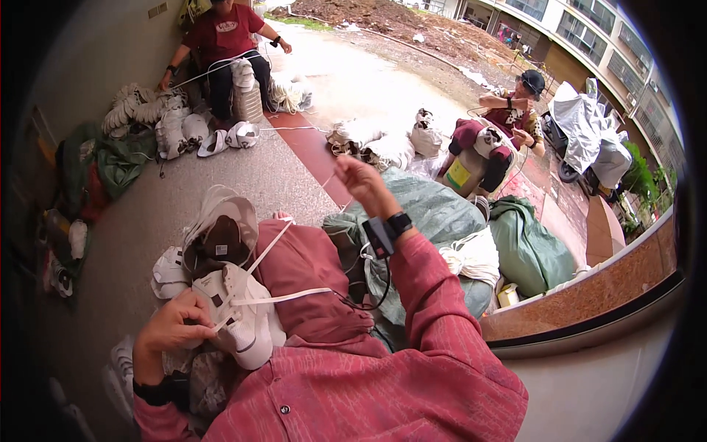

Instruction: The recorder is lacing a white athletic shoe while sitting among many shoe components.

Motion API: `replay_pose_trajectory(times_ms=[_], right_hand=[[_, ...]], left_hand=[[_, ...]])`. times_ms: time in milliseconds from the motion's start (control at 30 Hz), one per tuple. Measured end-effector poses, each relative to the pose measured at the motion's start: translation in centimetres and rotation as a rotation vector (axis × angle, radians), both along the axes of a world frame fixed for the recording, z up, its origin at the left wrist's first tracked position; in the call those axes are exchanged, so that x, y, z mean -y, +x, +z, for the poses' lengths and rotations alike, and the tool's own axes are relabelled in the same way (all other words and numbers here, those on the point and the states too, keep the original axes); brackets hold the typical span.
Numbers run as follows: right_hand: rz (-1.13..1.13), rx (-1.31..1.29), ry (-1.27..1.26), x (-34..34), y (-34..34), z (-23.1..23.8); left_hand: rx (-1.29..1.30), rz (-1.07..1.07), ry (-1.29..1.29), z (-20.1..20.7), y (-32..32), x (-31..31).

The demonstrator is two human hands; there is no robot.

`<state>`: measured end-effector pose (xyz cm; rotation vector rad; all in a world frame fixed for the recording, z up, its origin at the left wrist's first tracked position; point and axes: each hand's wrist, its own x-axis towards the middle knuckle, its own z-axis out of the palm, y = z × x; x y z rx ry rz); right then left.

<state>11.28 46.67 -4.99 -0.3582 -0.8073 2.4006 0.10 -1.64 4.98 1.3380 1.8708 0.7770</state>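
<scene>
A white shoe upper [234, 313] with loose laces rests across my lap. My left hand [177, 324] is closed in a pinch on a white shoelace [223, 323] at the upper's side. One flat lace end [294, 296] stretches right over my trouser leg; another strip [271, 245] slants up towards my knee. My right hand [361, 184] is raised away from the upper, its fingers curled together; what they hold, if anything, cannot be made out. More white uppers [221, 228] with dark linings stand just beyond the one on my lap.
Green woven sacks [530, 243] and a bundle of white laces [475, 254] lie to my right. A seated person in red [224, 33] and a person in a dark cap [508, 110] work beyond. Piles of uppers [177, 132] sit at the far left, near a green sack [125, 162].
</scene>
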Motion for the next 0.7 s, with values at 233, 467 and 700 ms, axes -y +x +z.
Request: replay_pose_trajectory(times_ms=[233,467,700], right_hand=[[0.077,0.036,-0.137,-10.4,3.0,0.8],[0.544,-0.118,0.314,-22.1,12.3,1.1],[0.223,-0.096,0.254,-14.9,6.5,2.3]], left_hand=[[-0.169,0.041,0.021,-0.1,1.9,2.0],[-0.219,0.017,0.236,-2.2,1.1,-1.1],[-0.375,0.204,0.493,-3.5,3.2,-0.8]])
